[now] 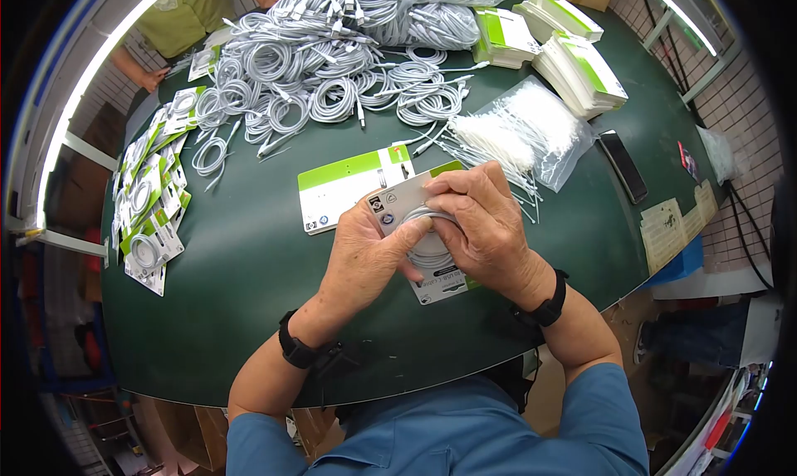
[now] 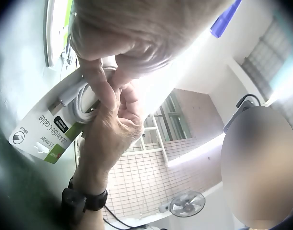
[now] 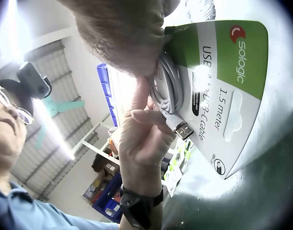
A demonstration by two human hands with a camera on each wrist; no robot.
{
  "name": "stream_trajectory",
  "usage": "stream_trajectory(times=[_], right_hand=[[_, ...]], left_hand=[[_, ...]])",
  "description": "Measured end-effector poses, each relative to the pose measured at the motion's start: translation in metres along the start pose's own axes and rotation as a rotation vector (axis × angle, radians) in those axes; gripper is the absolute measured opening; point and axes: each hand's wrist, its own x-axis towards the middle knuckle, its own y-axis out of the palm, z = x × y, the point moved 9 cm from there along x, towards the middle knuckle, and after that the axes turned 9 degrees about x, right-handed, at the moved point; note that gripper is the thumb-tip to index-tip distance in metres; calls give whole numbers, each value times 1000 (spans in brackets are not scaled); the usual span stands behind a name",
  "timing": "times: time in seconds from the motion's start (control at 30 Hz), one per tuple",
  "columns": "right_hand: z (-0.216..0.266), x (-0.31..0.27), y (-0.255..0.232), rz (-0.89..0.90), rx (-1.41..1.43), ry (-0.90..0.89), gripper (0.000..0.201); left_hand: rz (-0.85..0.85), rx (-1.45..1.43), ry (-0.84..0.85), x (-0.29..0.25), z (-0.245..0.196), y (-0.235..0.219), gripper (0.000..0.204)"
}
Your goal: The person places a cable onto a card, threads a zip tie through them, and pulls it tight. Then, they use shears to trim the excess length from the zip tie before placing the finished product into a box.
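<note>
A printed white-and-green cable card (image 3: 247,96) carries a coiled white USB cable (image 3: 172,86) on its face. Over the table, my left hand (image 1: 359,256) grips the card by its left side, thumb lying across the coil. From the other side my right hand (image 1: 483,223) pinches the cable at the upper edge of the coil, fingers bent; its fingertips are partly hidden in the right wrist view. A USB plug (image 3: 183,130) hangs from the coil over the card's print. Behind the hands, flat on the table, lie more blank-fronted cards (image 1: 344,185).
A big heap of coiled cables (image 1: 290,69) fills the back. A bag of white zip ties (image 1: 531,131) and a phone (image 1: 623,167) lie right, stacked cards (image 1: 581,73) behind. Finished-looking carded cables (image 1: 149,194) pile up left. Another person's hand (image 1: 154,79) is at the far left.
</note>
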Motion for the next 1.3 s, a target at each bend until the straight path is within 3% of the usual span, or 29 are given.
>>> stream_trajectory(times=[0.2, 0.3, 0.4, 0.5, 0.63, 0.77, 0.97, 1.17, 1.3], right_hand=[[-5, 11, -22, -39, 71, 32, 40], [-29, 9, -38, -121, 166, 162, 32], [-76, -9, -46, -151, 128, 483, 17], [-103, -19, -54, -59, 2, 627, 8], [-124, -33, -52, 167, -280, 635, 13], [-136, -51, -38, 385, -355, 822, 16], [-146, -61, -25, 458, -387, 922, 18], [-141, -61, -14, 425, -401, 696, 21], [-141, -62, -18, 361, -445, 675, 15]], left_hand=[[5, 62, 30, 3, -8, -9, 33], [-38, 51, 55, 3, -16, -17, 34], [-37, 48, 89, 1, -27, -21, 36], [-80, 12, 114, -3, -36, -29, 37], [-189, 44, 180, -7, -53, -51, 35], [-312, 53, 284, -10, -65, -71, 35], [-376, 74, 463, -14, -80, -81, 29], [-385, 121, 480, -15, -72, -76, 27], [-402, 173, 514, -16, -74, -75, 28]])
